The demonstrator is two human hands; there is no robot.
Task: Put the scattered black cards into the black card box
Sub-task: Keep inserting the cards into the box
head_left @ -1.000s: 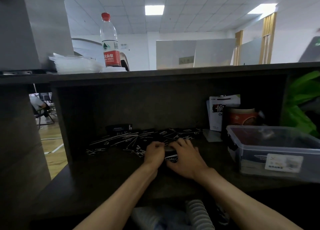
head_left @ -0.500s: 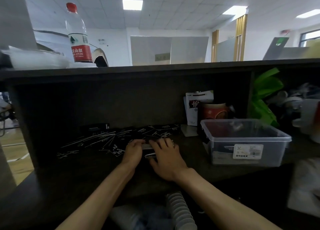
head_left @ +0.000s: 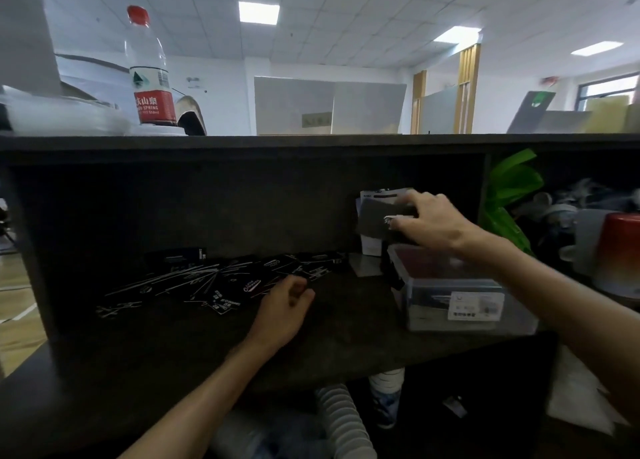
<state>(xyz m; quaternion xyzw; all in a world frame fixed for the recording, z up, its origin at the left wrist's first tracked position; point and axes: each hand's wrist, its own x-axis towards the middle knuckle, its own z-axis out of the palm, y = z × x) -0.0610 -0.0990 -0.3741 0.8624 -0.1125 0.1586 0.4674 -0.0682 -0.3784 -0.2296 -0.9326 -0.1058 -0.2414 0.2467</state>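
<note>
A clear plastic tub (head_left: 460, 296) with a white label on its front sits on the dark desk (head_left: 194, 348) to my right, just below my raised right hand (head_left: 433, 221). Behind that hand a white packet (head_left: 370, 244) stands against the back panel, mostly hidden by what I hold. Further right, past the divider, there is a green bag (head_left: 509, 188) and a blurred red-and-grey can (head_left: 620, 251). On the shelf above, a water bottle (head_left: 149, 71) with a red cap and red label stands upright beside some clear plastic containers (head_left: 62, 116). Below the desk edge a ribbed white hose (head_left: 343, 420) and a stack of paper cups (head_left: 384, 396) show.

My right hand grips a blurred stack of dark cards (head_left: 381, 219), fingers curled over the top edge and thumb underneath, lifted clear of the desk above the tub. My left hand (head_left: 284, 306) rests on the desk at the near edge of the scattered black cards (head_left: 214, 285), fingers loosely curled and holding nothing.

The scattered cards lie spread flat and overlapping across the back of the alcove. The black card box (head_left: 176, 255) lies at the far left of the spread against the back panel; I cannot tell what is in it. The tub's lid is on, and something dark red shows through it.
</note>
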